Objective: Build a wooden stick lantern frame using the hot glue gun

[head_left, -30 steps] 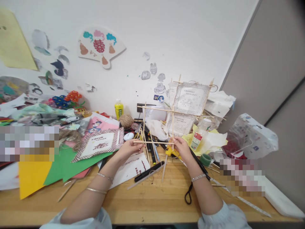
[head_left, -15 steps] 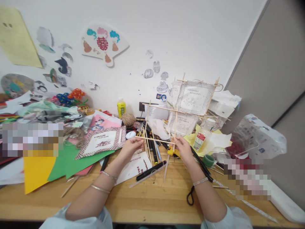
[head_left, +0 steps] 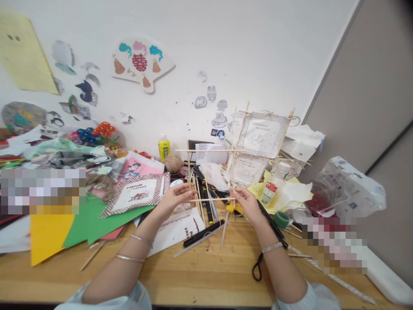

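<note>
I hold a square frame of thin wooden sticks (head_left: 211, 150) upright above the wooden table (head_left: 206, 275). My left hand (head_left: 176, 197) pinches the frame's lower left corner, fingers closed on the sticks. My right hand (head_left: 245, 200) pinches its lower right corner the same way. Behind the frame stands a finished paper lantern (head_left: 261, 137) with printed panels. Loose sticks and black pens (head_left: 203, 232) lie on the table under my hands.
Green and yellow paper sheets (head_left: 80, 224) and a patterned paper panel (head_left: 135, 194) lie at left. A yellow bottle (head_left: 163, 147), a ball of twine (head_left: 172, 163), a small carton (head_left: 269, 191) and a green tape roll (head_left: 281, 218) crowd the back. A plastic bag (head_left: 348, 185) sits right.
The stick frame has been turned from tilted to square and level between my hands. Both hands keep their grip on the lower corners.
</note>
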### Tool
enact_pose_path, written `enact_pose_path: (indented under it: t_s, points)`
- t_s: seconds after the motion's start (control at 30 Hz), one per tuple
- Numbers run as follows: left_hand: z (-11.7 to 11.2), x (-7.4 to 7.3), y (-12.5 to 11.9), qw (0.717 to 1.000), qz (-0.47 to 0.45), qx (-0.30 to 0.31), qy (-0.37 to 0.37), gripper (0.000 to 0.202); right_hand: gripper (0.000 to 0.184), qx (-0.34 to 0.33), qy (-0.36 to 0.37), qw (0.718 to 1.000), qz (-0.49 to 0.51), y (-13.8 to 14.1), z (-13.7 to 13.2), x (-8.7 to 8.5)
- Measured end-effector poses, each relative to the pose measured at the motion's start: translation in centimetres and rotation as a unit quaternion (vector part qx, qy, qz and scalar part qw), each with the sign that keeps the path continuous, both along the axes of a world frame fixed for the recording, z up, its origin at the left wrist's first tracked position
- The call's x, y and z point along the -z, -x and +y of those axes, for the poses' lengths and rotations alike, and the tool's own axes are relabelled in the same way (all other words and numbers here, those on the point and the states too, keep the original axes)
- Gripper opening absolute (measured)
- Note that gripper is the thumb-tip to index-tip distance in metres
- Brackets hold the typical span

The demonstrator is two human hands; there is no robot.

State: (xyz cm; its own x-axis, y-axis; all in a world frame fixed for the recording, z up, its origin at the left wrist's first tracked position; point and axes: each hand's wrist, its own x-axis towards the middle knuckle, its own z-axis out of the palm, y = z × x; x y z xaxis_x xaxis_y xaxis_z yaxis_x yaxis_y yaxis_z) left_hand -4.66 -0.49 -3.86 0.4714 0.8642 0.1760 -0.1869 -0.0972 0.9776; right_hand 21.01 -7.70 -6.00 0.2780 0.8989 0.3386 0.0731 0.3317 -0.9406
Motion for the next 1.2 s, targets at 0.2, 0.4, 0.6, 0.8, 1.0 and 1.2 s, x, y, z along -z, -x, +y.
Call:
enact_pose_path:
  t_s: [0.2, 0.4, 0.6, 0.8, 1.0, 1.2]
  points:
    - [-0.4, -0.3, -0.3, 0.999, 0.024, -0.017, -0.017, 0.037, 0.035, -0.017, 0.002, 1.0, -0.017, 0.3, -0.1, -0.1]
    - [-0.3, -0.8, 0.3, 0.998, -0.041, -0.022, -0.029, 0.042, 0.031, -0.038, 0.001, 0.998, -0.041, 0.0, -0.2, 0.3]
    - [0.0, -1.3, 1.1, 0.989, -0.119, -0.068, -0.053, 0.051, 0.029, -0.075, 0.015, 0.995, -0.072, 0.1, -0.7, 0.0]
    - [1.0, -1.4, 2.3, 0.96, -0.131, -0.233, -0.087, 0.033, 0.029, -0.087, 0.041, 0.991, -0.094, 0.2, -0.5, 0.4]
    - [1.3, -1.6, 2.7, 0.956, -0.129, -0.234, -0.117, 0.036, 0.03, -0.076, 0.047, 0.99, -0.108, 0.2, -0.4, 0.6]
    - [1.4, -1.5, 2.8, 0.956, -0.139, -0.217, -0.138, 0.034, 0.031, -0.081, 0.053, 0.99, -0.104, 0.2, -0.3, 0.7]
